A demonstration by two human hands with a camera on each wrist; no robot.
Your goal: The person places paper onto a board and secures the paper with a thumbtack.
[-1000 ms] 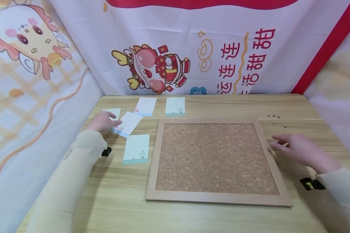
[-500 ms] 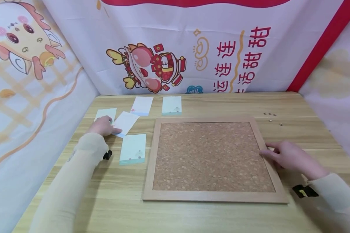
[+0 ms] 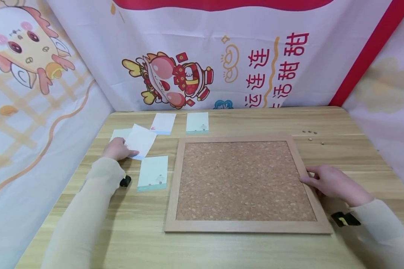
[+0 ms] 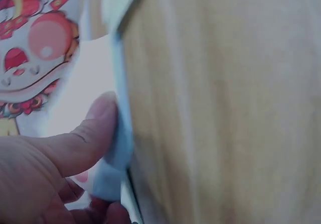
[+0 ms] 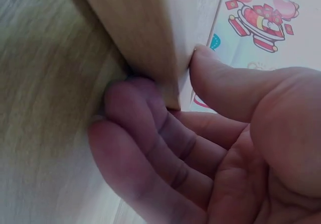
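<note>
One white card (image 3: 142, 138) partly overlaps a pale green card (image 3: 119, 133), left of the corkboard (image 3: 249, 226). The left hand (image 3: 116, 148) pinches the white card's blue edge between thumb and fingers, bending it slightly; a lighter grip would likely spare it a crease and avoid dragging the green card. The right hand (image 3: 334, 184) pinches the corkboard's right side, thumb on top, which should steady it. Three more cards (image 3: 153, 170) lie nearby; small metal pieces (image 3: 310, 139) rest on the tabletop (image 3: 134, 231) beyond the right hand.

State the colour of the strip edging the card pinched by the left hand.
The strip is light blue, clearest in the left wrist view.
</note>
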